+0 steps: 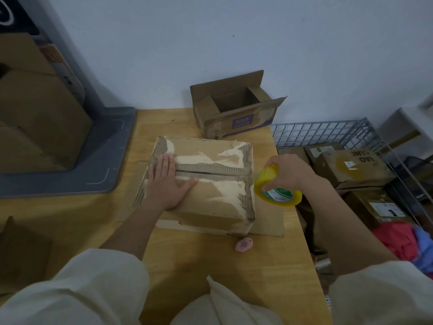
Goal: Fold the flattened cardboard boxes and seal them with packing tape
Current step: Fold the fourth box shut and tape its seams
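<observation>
Head camera looks down on a wooden table [192,266] set against a pale wall [210,43]. At the far left stand big brown cartons [39,118] on a grey platform [103,156]. To the right of the table a wire basket [328,131] holds taped parcels [356,170], with red and blue cloth [403,240] nearer the person.

In the middle of the table sits the folded cardboard box [210,200], closed flaps on top, its skin torn so the corrugation shows along the centre seam and the edges. It rests on a flat sheet of cardboard [269,219]. Behind it, by the wall, an open box [234,109] with a purple label stands with its flaps up.

The left hand [167,184] lies flat on the box's left end, fingers straight and together, thumb spread out toward the seam, pressing the flaps down. The right hand [287,171] hovers just beside the box's right edge and grips a roll of yellow packing tape [277,187], fingers curled over the top of the roll and into its core. Whether any tape is yet stuck to the box cannot be told.

A small pink cutter [244,245] lies on the table near the box's front right corner.
</observation>
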